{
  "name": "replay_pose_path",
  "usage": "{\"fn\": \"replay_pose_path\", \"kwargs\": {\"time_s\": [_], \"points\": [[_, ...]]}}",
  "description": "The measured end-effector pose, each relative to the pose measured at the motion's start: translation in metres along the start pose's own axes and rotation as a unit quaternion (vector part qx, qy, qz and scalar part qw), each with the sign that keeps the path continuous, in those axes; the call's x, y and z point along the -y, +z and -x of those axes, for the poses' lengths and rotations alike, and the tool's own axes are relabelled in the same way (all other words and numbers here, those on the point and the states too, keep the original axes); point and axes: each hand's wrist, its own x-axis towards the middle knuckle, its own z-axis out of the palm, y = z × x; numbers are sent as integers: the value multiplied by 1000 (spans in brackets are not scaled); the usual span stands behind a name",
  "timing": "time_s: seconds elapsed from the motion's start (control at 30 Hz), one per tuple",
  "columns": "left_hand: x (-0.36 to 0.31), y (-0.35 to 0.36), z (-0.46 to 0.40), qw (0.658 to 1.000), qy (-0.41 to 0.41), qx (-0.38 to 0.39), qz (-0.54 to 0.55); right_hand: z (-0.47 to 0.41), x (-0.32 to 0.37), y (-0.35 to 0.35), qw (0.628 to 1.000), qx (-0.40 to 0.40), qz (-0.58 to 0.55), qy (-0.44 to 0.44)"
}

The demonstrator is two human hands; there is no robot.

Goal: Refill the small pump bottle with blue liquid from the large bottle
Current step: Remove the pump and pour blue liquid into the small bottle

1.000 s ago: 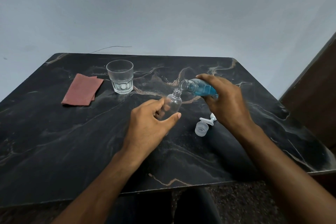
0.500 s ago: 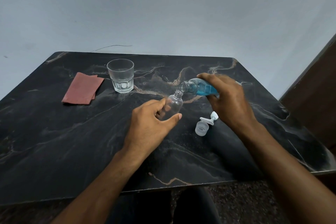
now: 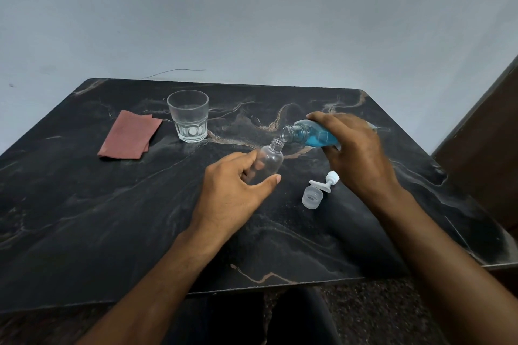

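Observation:
My left hand (image 3: pixel 234 190) grips the small clear bottle (image 3: pixel 267 161), tilted with its open neck up and to the right; it looks empty. My right hand (image 3: pixel 356 152) holds the large bottle (image 3: pixel 311 134) almost on its side, blue liquid pooled in its lower half. Its open mouth sits just above and right of the small bottle's neck. I cannot make out a stream between them. The white pump head (image 3: pixel 325 182) and a clear cap (image 3: pixel 311 197) lie on the black marble table (image 3: pixel 112 218) below my right hand.
An empty faceted glass (image 3: pixel 188 116) stands at the back left of the table. A folded reddish cloth (image 3: pixel 130 134) lies to its left. A dark wooden panel (image 3: pixel 487 154) rises beyond the table's right edge. A grey wall stands behind.
The large bottle's mouth has dropped slightly closer to the small bottle's neck. Both hands otherwise hold the same places.

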Motion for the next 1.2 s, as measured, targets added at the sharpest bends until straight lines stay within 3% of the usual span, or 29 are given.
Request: {"fn": "replay_pose_path", "kwargs": {"time_s": [1.2], "points": [[-2, -1, 1, 1000, -11, 3, 11, -5, 9, -12, 1000, 8, 21, -4]]}}
